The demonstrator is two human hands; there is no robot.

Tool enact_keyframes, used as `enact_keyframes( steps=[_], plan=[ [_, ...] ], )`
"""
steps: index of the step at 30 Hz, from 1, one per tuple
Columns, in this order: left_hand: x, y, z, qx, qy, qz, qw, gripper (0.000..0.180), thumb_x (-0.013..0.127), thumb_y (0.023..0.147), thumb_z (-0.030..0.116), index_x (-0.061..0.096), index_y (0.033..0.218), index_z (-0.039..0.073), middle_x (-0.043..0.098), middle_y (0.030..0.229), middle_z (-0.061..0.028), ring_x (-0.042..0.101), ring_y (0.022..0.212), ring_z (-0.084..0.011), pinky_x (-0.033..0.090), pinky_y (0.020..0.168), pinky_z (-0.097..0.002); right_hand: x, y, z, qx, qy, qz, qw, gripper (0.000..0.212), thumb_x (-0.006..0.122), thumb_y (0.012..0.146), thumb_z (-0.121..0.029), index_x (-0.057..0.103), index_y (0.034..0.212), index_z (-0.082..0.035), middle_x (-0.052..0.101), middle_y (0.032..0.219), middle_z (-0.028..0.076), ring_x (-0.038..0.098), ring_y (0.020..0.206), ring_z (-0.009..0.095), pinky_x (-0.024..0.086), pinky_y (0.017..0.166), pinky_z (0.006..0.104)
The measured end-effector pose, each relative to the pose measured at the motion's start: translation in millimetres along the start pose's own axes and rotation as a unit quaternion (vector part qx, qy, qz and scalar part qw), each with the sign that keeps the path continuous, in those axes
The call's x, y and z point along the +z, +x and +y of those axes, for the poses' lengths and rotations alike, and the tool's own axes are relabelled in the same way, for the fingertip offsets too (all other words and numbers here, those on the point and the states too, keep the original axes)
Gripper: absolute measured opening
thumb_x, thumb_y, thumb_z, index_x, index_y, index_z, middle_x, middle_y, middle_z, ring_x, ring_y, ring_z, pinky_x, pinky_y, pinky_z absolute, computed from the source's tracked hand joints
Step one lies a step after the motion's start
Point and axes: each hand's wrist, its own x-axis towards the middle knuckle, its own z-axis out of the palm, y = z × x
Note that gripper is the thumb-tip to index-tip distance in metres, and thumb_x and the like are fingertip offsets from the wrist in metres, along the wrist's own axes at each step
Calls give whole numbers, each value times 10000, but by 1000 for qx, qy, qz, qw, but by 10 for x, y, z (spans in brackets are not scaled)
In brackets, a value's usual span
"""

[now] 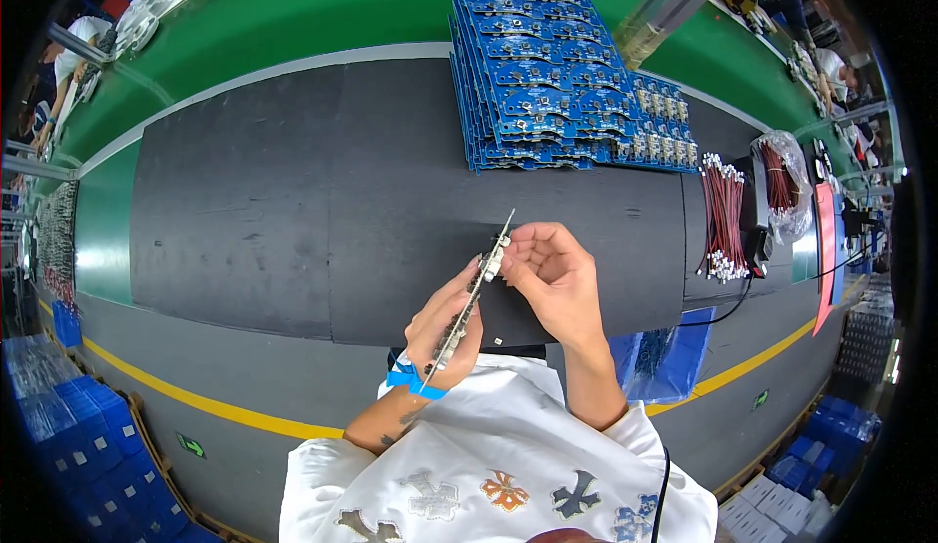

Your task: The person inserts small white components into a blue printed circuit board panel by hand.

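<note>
Our white shirt [469, 460] lies at six o'clock; centrally, our left hand [430, 333] clamps the tilted circuit board [464, 316]. Our right hand [555, 277] touches its upper end; whether pinching, we cannot tell. We'd best keep its edges steady. Blue boards [537, 74] stack at one o'clock.

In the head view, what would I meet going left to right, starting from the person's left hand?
Left hand holding a circuit board, right hand, loose red wires, bagged red wires, pink sheet.
</note>
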Motion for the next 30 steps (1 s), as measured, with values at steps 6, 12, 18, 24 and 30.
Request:
enact_keyframes(
  steps=[6, 12, 18, 24, 30],
  plan=[
    [53, -1, 34, -15, 26, 47, 998, 190, 592, 763, -32, 587, 953, -47, 630, 853, -127, 586, 716, -113, 471, 618, -242, -57, 7, -3, 47, 29, -27, 998, 252, 603, 801, 30, 479, 1020, 15, 573, 866, 46, 558, 784, 85, 474, 691, 203],
    [36, -63, -13, -44, 61, 61, 995, 250, 587, 744, -85, 551, 990, -57, 608, 977, -233, 636, 854, -320, 510, 720, -325, -138, 29, -40, 68, 2, -61, 996, 220, 607, 803, 6, 493, 989, 30, 576, 851, 49, 550, 774, 75, 470, 666, 210],
    [48, -69, -20, -83, 36, 77, 993, 229, 593, 758, -60, 569, 986, -66, 618, 948, -203, 638, 808, -271, 498, 708, -300, -297, -7, 56, -14, -340, -43, 939, 208, 659, 734, -7, 576, 925, 2, 603, 769, 84, 586, 696, 138, 459, 558, 241],
    [58, -54, 20, -83, 18, 104, 991, 206, 584, 771, -51, 570, 976, -58, 626, 919, -175, 633, 788, -227, 490, 698, -282, -273, -133, -155, -194, -498, -159, 830, 582, 782, 597, -283, 536, 1077, -65, 475, 1182, 148, 416, 1136, 374, 366, 915, 450],
    [67, -14, 99, -87, 25, 112, 990, 207, 583, 794, -9, 565, 996, -47, 634, 826, -108, 599, 729, -135, 473, 648, -239, -359, -148, 50, -186, -546, -138, 805, 635, 770, 603, -310, 500, 1128, -76, 389, 1268, 149, 254, 1259, 411, 238, 1001, 546]
  ],
)
